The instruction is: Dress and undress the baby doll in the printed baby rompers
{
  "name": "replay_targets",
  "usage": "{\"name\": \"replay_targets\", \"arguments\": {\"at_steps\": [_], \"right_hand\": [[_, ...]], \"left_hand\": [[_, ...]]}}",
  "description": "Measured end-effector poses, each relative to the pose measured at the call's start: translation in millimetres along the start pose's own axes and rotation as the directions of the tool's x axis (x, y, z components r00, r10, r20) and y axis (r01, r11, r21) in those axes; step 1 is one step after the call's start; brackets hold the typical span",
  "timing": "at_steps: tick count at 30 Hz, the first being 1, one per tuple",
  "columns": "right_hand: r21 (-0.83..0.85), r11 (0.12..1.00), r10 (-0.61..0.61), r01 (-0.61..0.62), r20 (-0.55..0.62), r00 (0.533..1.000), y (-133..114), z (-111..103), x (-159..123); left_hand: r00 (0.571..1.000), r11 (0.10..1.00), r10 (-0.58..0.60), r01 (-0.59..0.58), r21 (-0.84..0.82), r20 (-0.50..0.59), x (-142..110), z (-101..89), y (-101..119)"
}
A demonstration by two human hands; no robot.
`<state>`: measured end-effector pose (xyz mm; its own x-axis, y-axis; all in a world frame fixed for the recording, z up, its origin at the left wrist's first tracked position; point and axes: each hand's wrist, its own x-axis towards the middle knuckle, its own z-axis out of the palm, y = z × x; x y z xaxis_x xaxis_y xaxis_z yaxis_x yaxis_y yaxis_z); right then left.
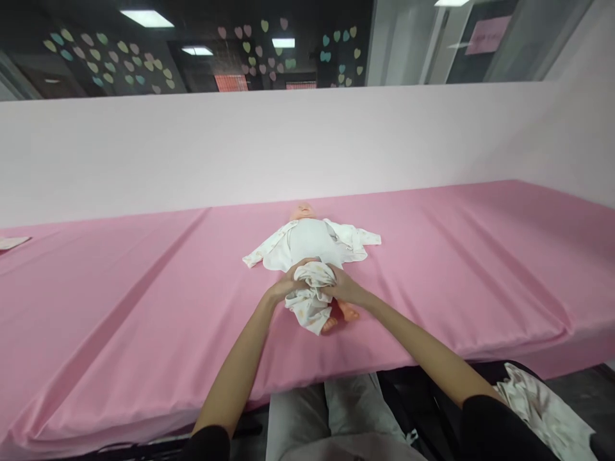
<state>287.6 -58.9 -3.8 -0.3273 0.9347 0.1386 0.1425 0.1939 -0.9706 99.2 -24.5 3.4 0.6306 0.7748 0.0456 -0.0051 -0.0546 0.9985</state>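
A baby doll point(303, 210) lies on its back on the pink-covered table, its head away from me and its feet point(346, 312) toward me. Under its arms and torso spreads a white printed baby top point(358, 237), and a plain white layer point(311, 240) covers the belly. Over the doll's legs, my left hand point(294, 276) and my right hand point(342, 285) grip bunched white printed baby pants point(312, 307) from either side. Both hands have their fingers curled into the cloth. Most of the doll's legs are hidden behind the fabric.
The pink sheet point(144, 307) has several long creases. A white wall point(240, 153) runs along the back, with a dark window above it. A pale flat item point(13, 242) lies at the far left. Whitish cloth point(545, 410) rests low at the right, beside the table edge.
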Motion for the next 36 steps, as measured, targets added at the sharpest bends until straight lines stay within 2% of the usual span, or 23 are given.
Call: {"name": "replay_targets", "arguments": {"at_steps": [3,5,8,10,12,14,17,20,22,25,28,33,36], "right_hand": [[-0.231,0.972,-0.074,0.051,-0.091,0.993,5.4,7.5,2.3],[-0.362,0.93,-0.107,0.067,-0.093,0.99,2.1,10.2,2.5],[-0.519,0.845,-0.164,0.129,-0.02,0.986,-9.3,10.1,-5.3],[-0.583,0.797,-0.2,0.156,-0.011,0.98,-15.9,7.0,-18.8],[-0.59,0.797,-0.198,0.128,-0.056,0.979,-16.5,3.8,-39.2],[-0.543,0.838,-0.134,0.055,-0.106,0.985,-6.9,4.5,-63.6],[-0.51,0.858,-0.022,-0.07,-0.172,0.985,24.6,15.2,-94.9],[-0.491,0.86,-0.002,-0.14,-0.276,0.961,54.9,27.6,-106.5],[-0.443,0.888,-0.026,-0.124,-0.317,0.948,61.2,30.3,-103.6],[-0.38,0.923,-0.089,-0.053,-0.346,0.934,48.6,25.4,-94.2],[-0.29,0.957,-0.107,-0.02,-0.413,0.905,25.6,17.0,-87.9],[-0.084,0.992,0.025,-0.094,-0.597,0.802,-1.9,14.4,-77.7],[-0.035,0.995,0.055,-0.096,-0.608,0.792,-8.7,21.1,-68.6]], "left_hand": [[0.991,0.972,-0.013,-0.017,0.233,0.13,-8.8,-0.4,22.0],[0.994,0.913,-0.031,-0.014,0.407,0.104,-12.9,1.3,35.2],[0.997,0.719,-0.07,0.041,0.694,0.014,-11.9,6.9,50.7],[0.994,0.568,-0.112,0.05,0.822,0.017,-7.5,10.4,58.2],[0.992,0.489,-0.12,0.019,0.872,0.045,-2.6,11.5,63.2],[0.991,0.494,-0.105,-0.018,0.869,0.08,1.2,9.6,65.4],[0.982,0.594,-0.101,-0.071,0.801,0.161,4.7,3.1,64.6],[0.969,0.679,-0.138,-0.057,0.732,0.203,7.0,-2.0,62.7],[0.956,0.712,-0.192,-0.019,0.702,0.22,7.8,-2.2,61.6],[0.945,0.685,-0.244,0.008,0.729,0.219,7.4,3.1,57.8],[0.936,0.594,-0.232,-0.08,0.8,0.265,6.5,14.6,50.0],[0.895,0.505,-0.23,-0.225,0.833,0.381,0.3,40.5,39.1],[0.867,0.465,-0.165,-0.352,0.812,0.47,-7.5,55.3,35.3]]}}
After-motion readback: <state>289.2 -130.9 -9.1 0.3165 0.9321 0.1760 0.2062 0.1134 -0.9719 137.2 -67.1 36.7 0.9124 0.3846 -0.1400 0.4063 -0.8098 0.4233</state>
